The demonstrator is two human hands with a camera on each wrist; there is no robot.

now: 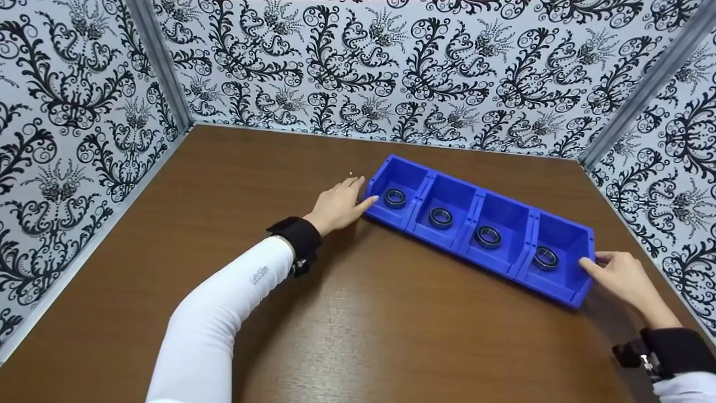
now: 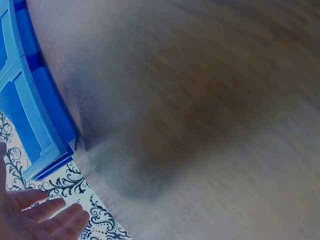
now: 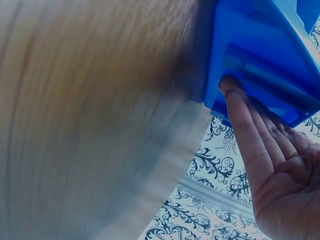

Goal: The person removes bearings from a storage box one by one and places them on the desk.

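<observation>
Work booth (image 1: 67, 162), patterned walls (image 1: 347, 56), metal posts (image 1: 159, 64)

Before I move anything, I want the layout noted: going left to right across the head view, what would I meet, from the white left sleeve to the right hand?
White left sleeve → left hand → first black ring → second black ring → third black ring → fourth black ring → right hand.
</observation>
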